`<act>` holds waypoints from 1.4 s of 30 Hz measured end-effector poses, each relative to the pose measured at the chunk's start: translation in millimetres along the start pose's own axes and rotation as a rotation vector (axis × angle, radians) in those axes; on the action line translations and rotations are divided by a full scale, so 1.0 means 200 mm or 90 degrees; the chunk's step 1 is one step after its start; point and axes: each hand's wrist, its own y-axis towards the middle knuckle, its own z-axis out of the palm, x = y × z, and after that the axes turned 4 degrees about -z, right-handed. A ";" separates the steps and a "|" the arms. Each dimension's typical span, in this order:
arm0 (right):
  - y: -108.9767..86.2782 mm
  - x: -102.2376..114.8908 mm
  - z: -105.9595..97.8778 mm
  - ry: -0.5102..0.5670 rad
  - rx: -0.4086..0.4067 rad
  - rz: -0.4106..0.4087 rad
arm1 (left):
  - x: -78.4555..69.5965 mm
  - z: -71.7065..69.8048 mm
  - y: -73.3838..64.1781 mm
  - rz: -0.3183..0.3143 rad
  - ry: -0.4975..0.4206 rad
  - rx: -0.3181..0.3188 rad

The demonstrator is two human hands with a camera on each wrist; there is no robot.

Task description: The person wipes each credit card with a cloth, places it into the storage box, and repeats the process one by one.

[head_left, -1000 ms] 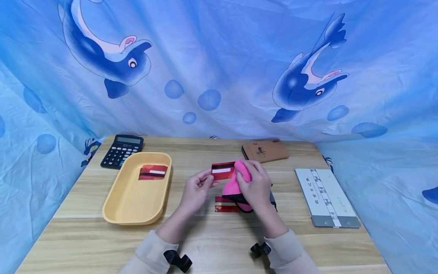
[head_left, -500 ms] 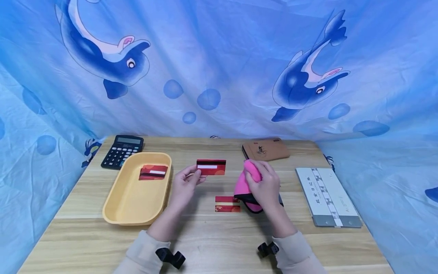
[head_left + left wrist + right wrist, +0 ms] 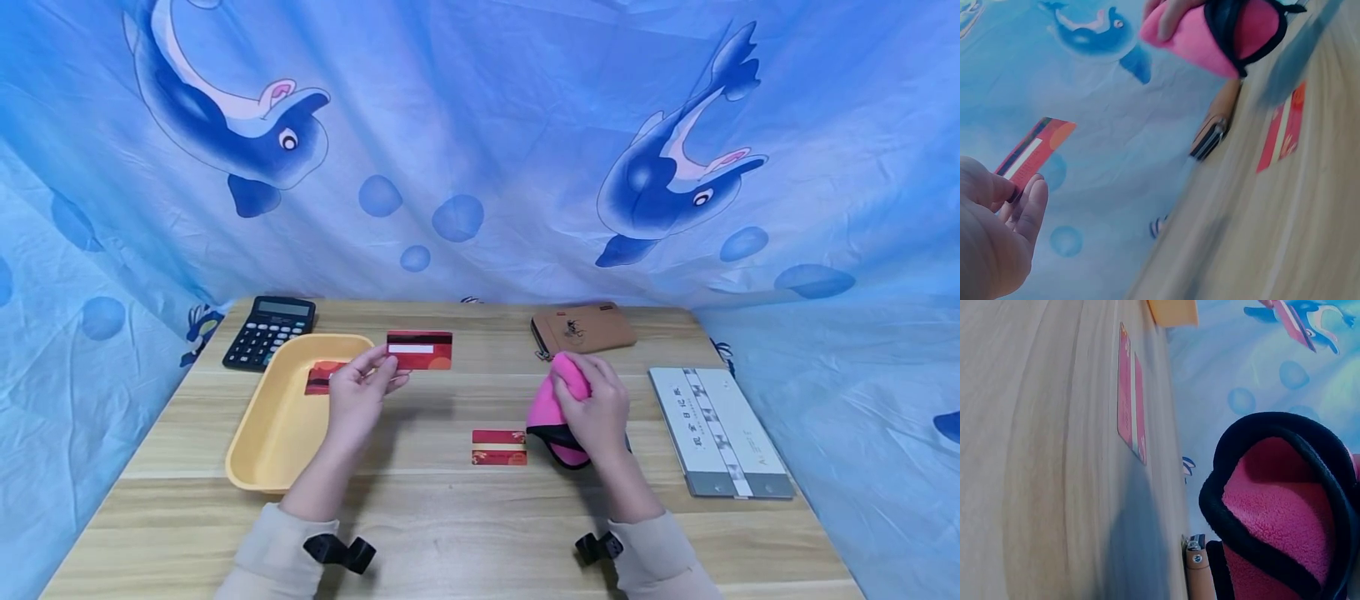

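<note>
My left hand [image 3: 358,398] pinches a red card [image 3: 420,354] with a black stripe and a white strip by its left end. The card is held up above the table, just right of the yellow tray [image 3: 273,446]. That hand hides part of the tray and some of the red cards [image 3: 318,377] lying in it. In my right hand [image 3: 602,412] I grip a pink cloth pouch [image 3: 549,406] with black trim; its pink inside shows in the right wrist view. Between the hands, another red card [image 3: 498,447] with a pale band lies flat on the wooden table.
A black calculator [image 3: 268,332] lies at the back left, behind the tray. The brown zipped wallet [image 3: 588,327] is at the back of the table, beyond my right hand. Farther right lies a pale grey and white notebook [image 3: 716,433]. A blue dolphin curtain [image 3: 480,150] hangs behind the table.
My left hand has carried its card leftward from beside the pouch to the tray's right edge. The right hand and the pouch have shifted right, uncovering the card on the table.
</note>
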 end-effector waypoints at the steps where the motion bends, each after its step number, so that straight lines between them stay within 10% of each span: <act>1: 0.00 0.00 0.00 -0.001 0.002 0.001 | -0.01 -0.02 0.01 0.002 -0.005 -0.008; 10: 0.00 -0.02 -0.02 -0.014 0.004 0.008 | -0.02 -0.18 0.08 0.026 -0.024 -0.072; 26: -0.03 -0.07 -0.03 -0.026 0.006 0.026 | 0.02 -0.49 0.20 -0.046 -0.073 -0.162; 42: -0.03 -0.07 -0.03 -0.031 -0.001 0.022 | 0.11 -0.58 0.24 -0.084 0.154 -0.080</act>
